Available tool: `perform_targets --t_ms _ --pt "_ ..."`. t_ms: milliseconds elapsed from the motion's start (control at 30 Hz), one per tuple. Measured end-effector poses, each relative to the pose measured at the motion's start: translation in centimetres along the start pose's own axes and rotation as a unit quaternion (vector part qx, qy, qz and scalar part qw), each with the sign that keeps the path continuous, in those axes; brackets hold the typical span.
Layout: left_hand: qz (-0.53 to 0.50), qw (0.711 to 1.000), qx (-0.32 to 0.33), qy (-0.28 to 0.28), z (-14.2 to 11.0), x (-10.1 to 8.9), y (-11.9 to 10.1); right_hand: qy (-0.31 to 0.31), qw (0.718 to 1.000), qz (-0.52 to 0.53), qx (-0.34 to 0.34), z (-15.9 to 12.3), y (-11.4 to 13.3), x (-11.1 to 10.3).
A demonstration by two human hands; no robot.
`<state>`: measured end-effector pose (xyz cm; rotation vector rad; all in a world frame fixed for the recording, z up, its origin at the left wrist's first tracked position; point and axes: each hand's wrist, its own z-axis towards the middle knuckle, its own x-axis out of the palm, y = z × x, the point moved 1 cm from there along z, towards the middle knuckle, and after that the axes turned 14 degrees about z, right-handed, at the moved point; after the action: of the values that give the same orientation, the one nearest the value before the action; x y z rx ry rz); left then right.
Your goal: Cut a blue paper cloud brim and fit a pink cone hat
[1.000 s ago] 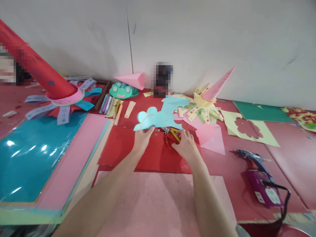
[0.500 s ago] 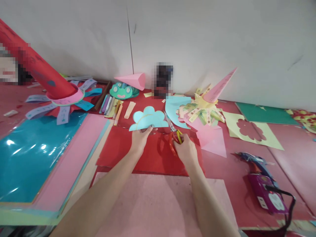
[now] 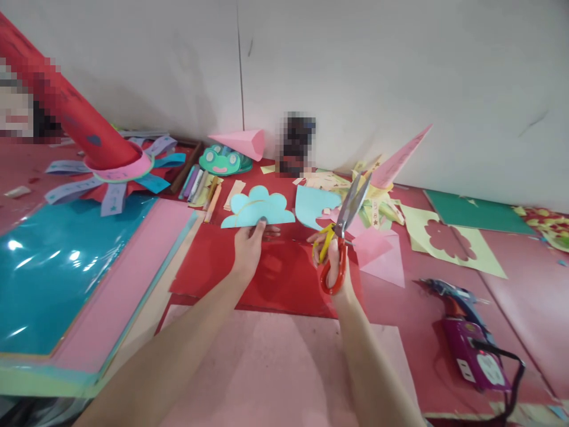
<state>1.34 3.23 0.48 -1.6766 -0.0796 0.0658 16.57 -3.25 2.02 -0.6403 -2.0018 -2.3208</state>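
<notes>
Left hand [image 3: 248, 244]: pinched on scalloped blue paper [image 3: 262, 206]
Right hand [image 3: 333, 258]: curled through scissors [image 3: 341, 227], pointed metal blades slightly parted, at paper's three o'clock

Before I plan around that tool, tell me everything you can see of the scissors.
The scissors have grey, metal-looking blades and two mismatched handle loops, one yellow, one red, apparently plastic. The right hand holds them, thumb in the red loop, fingers at the yellow one. The blades stand slightly open, pointing away from the person and a little rightward; no paper appears caught between them. In view they overlap the yellow-and-pink paper craft.
</notes>
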Motion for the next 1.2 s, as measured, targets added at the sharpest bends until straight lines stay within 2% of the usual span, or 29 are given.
perform_targets --t_ms 133,267,467,567,667,800,867,933,1033,1200 --pt "0.029 1.0 0.001 0.012 0.0 -0.1 0.0 0.003 0.999 -0.05 -0.009 0.3 -0.2 -0.5" --pt "0.046 0.998 0.022 0.023 0.1 0.0 0.1 0.006 1.0 -0.027 -0.001 0.4 0.1 -0.5" --pt "0.055 0.998 0.026 0.011 -0.5 0.4 -0.2 0.004 1.0 0.01 0.02 0.4 0.3 -0.3" --pt "0.056 0.997 0.047 0.01 -1.5 0.9 -1.5 0.004 1.0 -0.004 0.019 0.2 0.7 -0.1" --pt "0.059 0.994 0.085 0.03 -2.1 1.9 -3.8 0.009 0.999 -0.025 0.026 0.0 0.8 0.1" --pt "0.036 0.989 0.138 0.039 -1.5 3.2 -7.2 0.014 0.999 -0.026 0.038 -0.1 0.0 0.3" --pt "0.032 0.983 0.179 0.019 -0.8 3.5 -8.5 0.021 0.998 -0.02 0.048 -0.3 -0.4 0.5" --pt "0.045 0.979 0.197 0.013 -0.2 3.5 -9.1 0.03 0.997 -0.015 0.063 -0.5 -0.6 0.7" --pt "0.056 0.981 0.185 0.014 0.2 3.1 -9.4 0.042 0.996 -0.018 0.08 -1.0 -0.7 1.0" --pt "0.035 0.979 0.195 -0.044 0.4 2.4 -9.7 0.053 0.995 -0.041 0.068 -1.8 -0.7 1.5"
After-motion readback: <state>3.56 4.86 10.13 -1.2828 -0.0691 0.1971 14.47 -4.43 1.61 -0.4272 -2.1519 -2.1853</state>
